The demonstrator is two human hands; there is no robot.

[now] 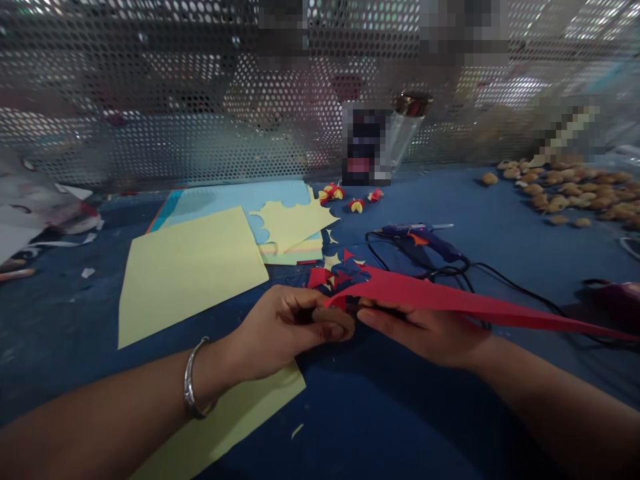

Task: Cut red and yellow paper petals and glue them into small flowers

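My left hand (280, 327) is closed, pinching a round brown disc (349, 323) together with the end of a red paper strip (400, 287). The strip stretches right, over my right hand (430, 333), and hides part of its fingers. That hand is closed close to the disc. A dark sliver shows between the two hands, too small to make out. Just beyond lie red and yellow paper scraps (332, 261). A yellow sheet (195, 267) rests to the left, and another yellow sheet (250, 413) lies partly under my left forearm.
A blue glue gun (425, 235) with a black cord lies right of centre. Small red-and-yellow paper pieces (357, 206) sit behind the scraps. Blue sheets (215, 197) and a scalloped yellow offcut (290, 220) are at back left. Peanut-like brown shells (570, 190) lie far right, before a perforated metal panel (190, 120).
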